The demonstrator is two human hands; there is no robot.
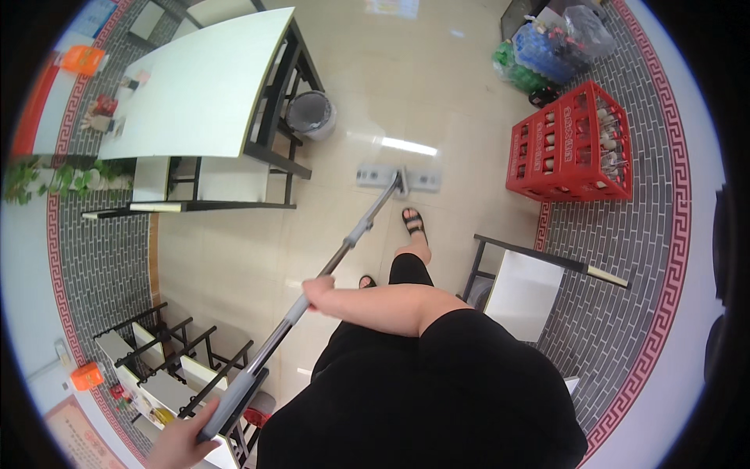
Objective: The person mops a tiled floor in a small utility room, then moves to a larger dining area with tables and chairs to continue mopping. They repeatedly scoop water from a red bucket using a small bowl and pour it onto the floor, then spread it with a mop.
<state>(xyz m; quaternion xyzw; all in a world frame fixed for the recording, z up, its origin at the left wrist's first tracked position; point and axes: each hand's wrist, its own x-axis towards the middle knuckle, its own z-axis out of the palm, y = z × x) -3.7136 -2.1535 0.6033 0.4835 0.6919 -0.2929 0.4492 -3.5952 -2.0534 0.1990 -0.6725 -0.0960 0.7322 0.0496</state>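
Observation:
A flat mop with a long grey and silver pole [273, 341] runs diagonally across my front. Its wide grey head [376, 177] lies on the shiny tiled floor, just beyond my sandalled foot, and looks slightly blurred. My left hand [186, 439] is closed round the thick grey grip at the pole's upper end, at the lower left. Farther down the pole, my right hand [319, 293] is wrapped round the shaft, with that forearm crossing in front of my body.
A white table [207, 86] with black-framed benches stands at the far left, a grey bin [311, 116] beside it. Red bottle crates [570, 144] and bagged bottles [547, 51] are at the far right. A white seat [523, 293] is right of me; more furniture [168, 387] stands at the near left.

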